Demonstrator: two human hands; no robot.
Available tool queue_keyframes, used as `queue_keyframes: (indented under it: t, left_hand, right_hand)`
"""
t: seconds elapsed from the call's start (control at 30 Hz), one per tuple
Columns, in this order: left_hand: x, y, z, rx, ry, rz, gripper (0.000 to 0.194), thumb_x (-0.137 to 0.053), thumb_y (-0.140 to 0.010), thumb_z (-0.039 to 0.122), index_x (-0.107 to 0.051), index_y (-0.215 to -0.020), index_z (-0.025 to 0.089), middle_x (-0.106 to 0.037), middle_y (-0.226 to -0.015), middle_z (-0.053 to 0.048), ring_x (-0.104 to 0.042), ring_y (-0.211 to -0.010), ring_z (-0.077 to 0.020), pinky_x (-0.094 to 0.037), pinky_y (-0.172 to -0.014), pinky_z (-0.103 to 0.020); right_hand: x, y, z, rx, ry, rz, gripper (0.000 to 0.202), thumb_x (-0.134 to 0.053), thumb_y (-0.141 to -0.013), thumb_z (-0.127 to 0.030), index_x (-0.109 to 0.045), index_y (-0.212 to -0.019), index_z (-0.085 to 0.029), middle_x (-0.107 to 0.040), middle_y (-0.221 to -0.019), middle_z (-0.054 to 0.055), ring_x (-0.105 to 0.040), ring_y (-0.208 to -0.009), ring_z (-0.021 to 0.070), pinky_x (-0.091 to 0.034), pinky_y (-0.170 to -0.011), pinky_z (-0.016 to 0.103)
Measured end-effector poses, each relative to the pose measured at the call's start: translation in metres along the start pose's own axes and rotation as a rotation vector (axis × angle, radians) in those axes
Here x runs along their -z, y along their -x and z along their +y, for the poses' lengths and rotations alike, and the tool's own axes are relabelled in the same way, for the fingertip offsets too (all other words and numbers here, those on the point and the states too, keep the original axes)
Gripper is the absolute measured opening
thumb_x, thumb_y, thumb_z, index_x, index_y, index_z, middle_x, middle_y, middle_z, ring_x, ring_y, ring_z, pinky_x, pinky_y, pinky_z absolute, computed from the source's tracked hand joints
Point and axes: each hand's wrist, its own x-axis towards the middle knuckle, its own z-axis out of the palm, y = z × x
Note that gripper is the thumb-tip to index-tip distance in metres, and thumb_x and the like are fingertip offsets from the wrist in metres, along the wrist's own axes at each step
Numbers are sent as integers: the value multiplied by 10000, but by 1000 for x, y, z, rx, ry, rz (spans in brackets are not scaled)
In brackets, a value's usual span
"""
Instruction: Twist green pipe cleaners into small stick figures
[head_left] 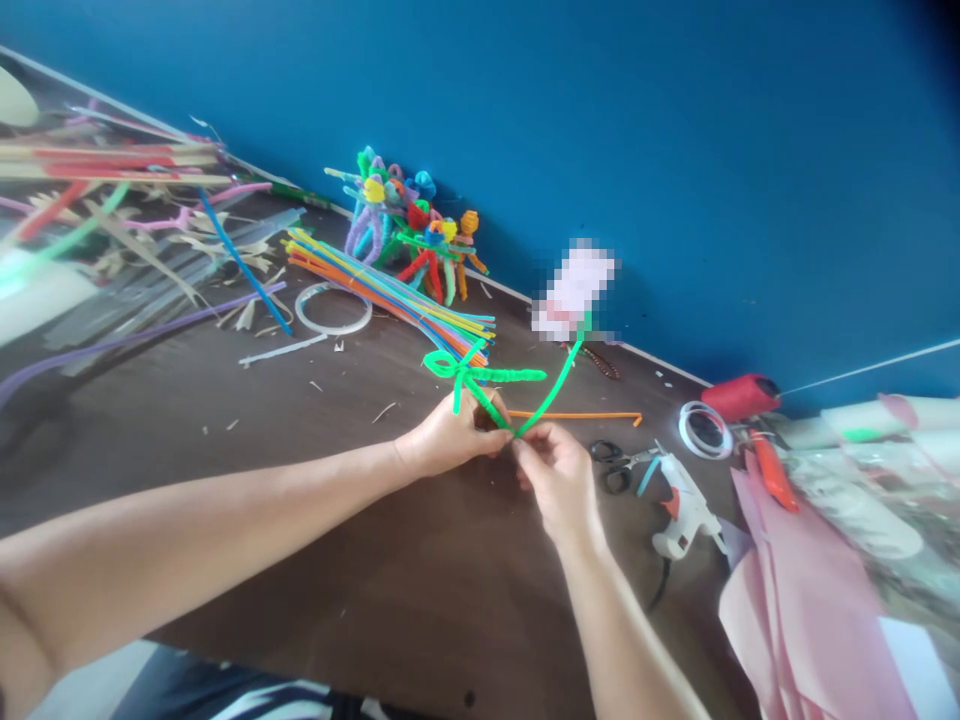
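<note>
The fingers (491,432) of the left hand (450,438) are closed in a pinch on a green pipe cleaner (487,385), and those of the right hand (551,470) pinch the same green stem just beside them, so the two grips meet at one spot over the dark tabletop (360,540) — a close pairing that judges well for bending or twisting a wire stem without it springing away. From that pinch one length runs up and left to a small bow-like loop with short tails; the other rises up and right toward a blurred pale patch by the wall. The piece is held clear of the tabletop, in the air between the hands. Behind it lies a bundle of coloured pipe cleaners (390,285), laid straight and within easy reach, with a tape ring (334,308) beside it and a cluster of finished pipe-cleaner figures (409,225) against the blue wall. To the right, near the right hand, lie scissors (611,465), a glue gun (682,505) and pink paper sheets (802,600) — tools parked aside.
</note>
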Motion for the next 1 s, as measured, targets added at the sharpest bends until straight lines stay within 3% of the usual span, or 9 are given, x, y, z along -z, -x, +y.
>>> queue_keyframes:
  t: [0.3, 0.67, 1.0]
  left_hand:
    - [0, -1, -5, 57, 27, -20, 121, -582, -629, 152, -478, -691, 156, -520, -483, 53, -522, -457, -88, -415, -451, -190]
    - [0, -2, -7, 110, 61, -30, 78, -572, -630, 143, -500, -661, 147, -533, -471, 45, -521, -453, -85, -421, -463, -191]
    - [1, -3, 4, 311, 194, -58, 40, -586, -612, 116, -551, -629, 106, -537, -487, 22, -505, -445, -67, -437, -454, -184]
  right_hand:
    - [1, 0, -5, 73, 193, 58, 123, -575, -682, -267, -550, -613, -169, -519, -510, -40, -433, -421, 86, -373, -439, 205]
    - [2, -1, -2, 114, 204, 19, 100, -552, -707, -244, -539, -639, -172, -534, -561, -33, -468, -488, 102, -405, -528, 223]
    - [1, 1, -2, 271, 325, 2, 64, -525, -741, -198, -558, -688, -182, -577, -618, -24, -520, -573, 122, -415, -583, 221]
